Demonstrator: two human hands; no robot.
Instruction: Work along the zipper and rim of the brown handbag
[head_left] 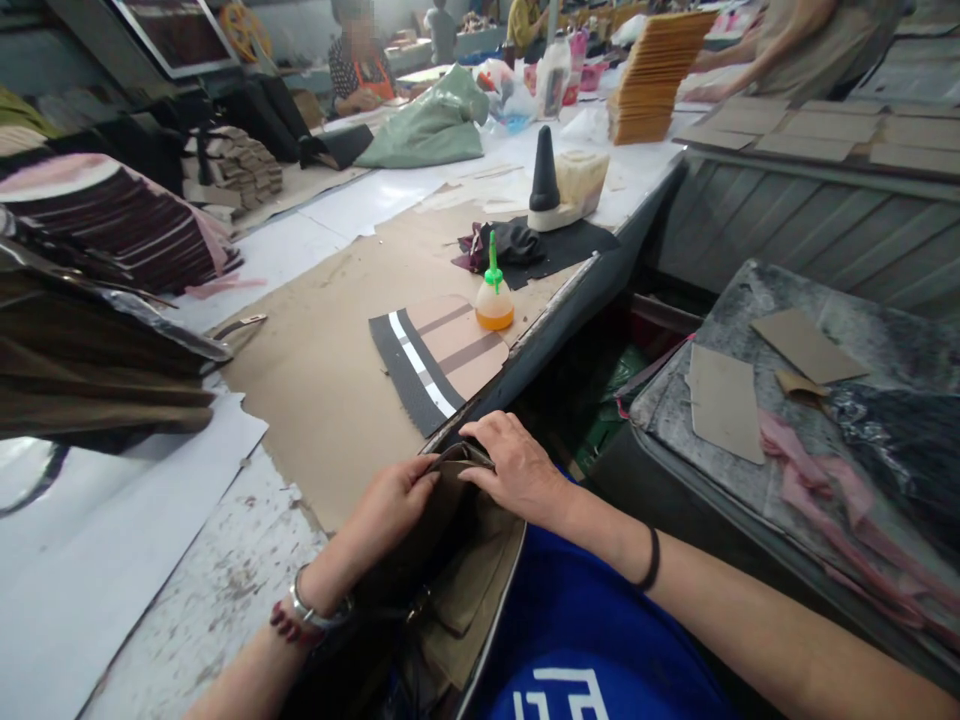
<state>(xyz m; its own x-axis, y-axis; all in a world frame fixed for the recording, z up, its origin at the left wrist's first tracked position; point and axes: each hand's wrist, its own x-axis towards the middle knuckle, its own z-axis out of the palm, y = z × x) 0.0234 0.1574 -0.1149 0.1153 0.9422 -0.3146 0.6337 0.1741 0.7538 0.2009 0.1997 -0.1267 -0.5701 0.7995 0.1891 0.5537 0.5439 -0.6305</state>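
An open brown bag [469,570] with a tan lining rests at my lap, against the table edge. At its upper rim, my left hand [394,500] pinches the edge between thumb and fingers. My right hand [517,465] grips the same rim just to the right, thumb below and fingers above. A small metal fitting shows inside the bag, whose lower part is dark and hard to make out. Beyond my hands, a curved tan-and-black piece with a white strip [424,365] lies flat. By it stands a squeeze bottle [495,308] with a green nozzle and orange liquid.
Brown paper [322,300] covers part of the table. Further back are a black cone [544,180] on a base, dark cloth [517,245] and a yellow-orange stack [652,80]. Dark bags [97,350] stand left; a grey-topped box [667,400] is right. Co-workers are at the back.
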